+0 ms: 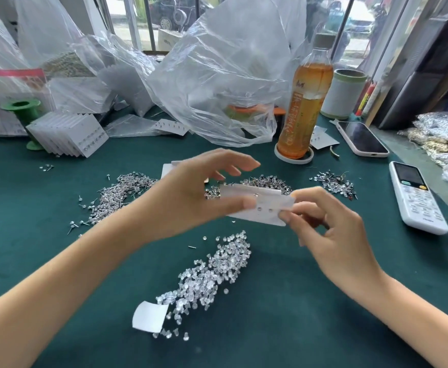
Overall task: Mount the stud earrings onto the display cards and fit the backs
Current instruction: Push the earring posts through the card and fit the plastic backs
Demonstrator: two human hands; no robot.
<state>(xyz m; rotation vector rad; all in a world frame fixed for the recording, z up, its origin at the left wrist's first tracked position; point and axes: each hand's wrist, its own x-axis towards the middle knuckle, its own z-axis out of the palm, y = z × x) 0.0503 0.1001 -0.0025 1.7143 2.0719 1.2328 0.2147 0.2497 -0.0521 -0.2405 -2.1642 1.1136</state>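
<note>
I am holding a thin white display card (257, 205), flat, rectangular and round-cornered, above the green felt table (58, 208), with two small round studs showing on its face near the lower middle. My left hand (191, 197) is pinching the card's left end, thumb lying across the front, while its other fingers are spreading loosely apart above the top edge. My right hand (331, 229) is pinching the card's right end, thumb and forefinger pressing together at the lower right corner and the remaining fingers curling under the palm; I cannot tell whether anything small is sitting between those fingertips.

Just below the card, a long heap of clear, glossy earring backs (209, 274) is lying on the felt, running down to a curled white paper scrap (150, 317). Behind my hands, piles of silvery stud earrings (122, 197) are glinting, thin posts pointing every way. Farther back are standing a fanned stack of filled cards (71, 135), crumpled clear plastic bags (217, 75) and an amber tea bottle (305, 102). To the right are lying a smartphone (361, 138) and a white remote control (417, 197).
</note>
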